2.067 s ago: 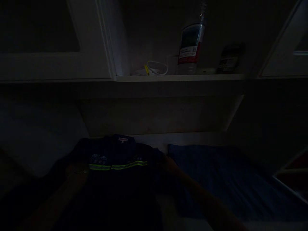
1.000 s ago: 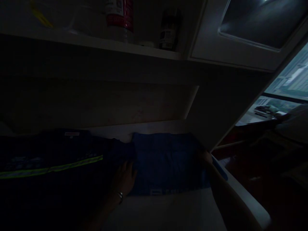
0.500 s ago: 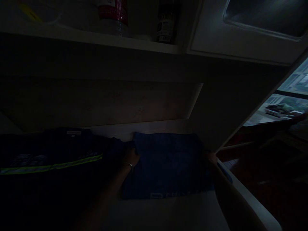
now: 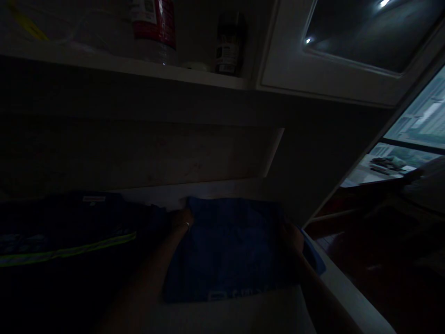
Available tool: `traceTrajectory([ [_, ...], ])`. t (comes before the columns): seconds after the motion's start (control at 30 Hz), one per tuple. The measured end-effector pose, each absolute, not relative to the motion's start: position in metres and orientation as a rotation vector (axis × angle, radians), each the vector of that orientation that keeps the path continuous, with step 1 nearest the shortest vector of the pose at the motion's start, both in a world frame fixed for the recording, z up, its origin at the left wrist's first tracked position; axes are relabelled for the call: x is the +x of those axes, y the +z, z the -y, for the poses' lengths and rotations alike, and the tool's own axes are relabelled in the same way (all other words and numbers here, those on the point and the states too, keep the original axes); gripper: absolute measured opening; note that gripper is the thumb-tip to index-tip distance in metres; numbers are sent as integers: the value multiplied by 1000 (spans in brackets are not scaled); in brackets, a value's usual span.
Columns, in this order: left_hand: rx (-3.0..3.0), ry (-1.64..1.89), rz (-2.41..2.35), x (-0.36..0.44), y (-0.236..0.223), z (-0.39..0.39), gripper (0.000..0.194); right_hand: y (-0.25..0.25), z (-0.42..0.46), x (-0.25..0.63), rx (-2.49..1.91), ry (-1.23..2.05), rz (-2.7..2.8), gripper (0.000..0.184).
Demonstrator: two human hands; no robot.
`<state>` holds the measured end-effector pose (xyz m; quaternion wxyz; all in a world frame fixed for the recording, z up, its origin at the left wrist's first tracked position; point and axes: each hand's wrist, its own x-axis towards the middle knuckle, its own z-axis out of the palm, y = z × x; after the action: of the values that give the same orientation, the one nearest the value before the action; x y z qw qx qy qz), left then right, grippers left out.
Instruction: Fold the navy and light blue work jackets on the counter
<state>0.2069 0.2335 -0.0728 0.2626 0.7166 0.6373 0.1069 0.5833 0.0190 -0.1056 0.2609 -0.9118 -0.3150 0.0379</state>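
A blue cloth garment (image 4: 229,246) lies spread on the pale surface, with light lettering along its near edge. At its far left corner is my left hand (image 4: 182,218), closed on the cloth and wearing a bracelet; its fingertips are lost in the dark. My right hand (image 4: 292,237) grips the garment's right side, and a flap of blue cloth shows beyond the wrist. To the left lies a dark navy work jacket (image 4: 69,227) with a yellow-green and silver stripe and a collar label. My left forearm crosses over part of it.
Overhead runs a shelf (image 4: 139,69) holding a red-labelled bottle (image 4: 155,28) and a dark jar (image 4: 227,51). A cabinet door (image 4: 333,74) hangs at upper right. The pale surface (image 4: 347,283) ends at a right edge, with dark floor beyond and a window (image 4: 420,120).
The view has shifted slightly. My left hand has moved a little farther up the garment's left edge. My right hand stays at the right side of the cloth.
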Motion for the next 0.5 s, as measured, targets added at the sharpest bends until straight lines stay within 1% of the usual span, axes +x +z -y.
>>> traceTrajectory([
  [0.1,1895,379,-1709,209,-71,-235,14,-108,-19,586,-2443,98,787,50],
  [0.27,1685,652,-1561,219,-53,-232,21,-114,-21,590,-2384,29,724,49],
  [0.4,1544,874,-1255,230,-14,-207,27,-110,-20,588,-2311,31,693,54],
  [0.5,1399,915,-912,228,21,-163,31,-95,-11,588,-2286,6,666,56],
])
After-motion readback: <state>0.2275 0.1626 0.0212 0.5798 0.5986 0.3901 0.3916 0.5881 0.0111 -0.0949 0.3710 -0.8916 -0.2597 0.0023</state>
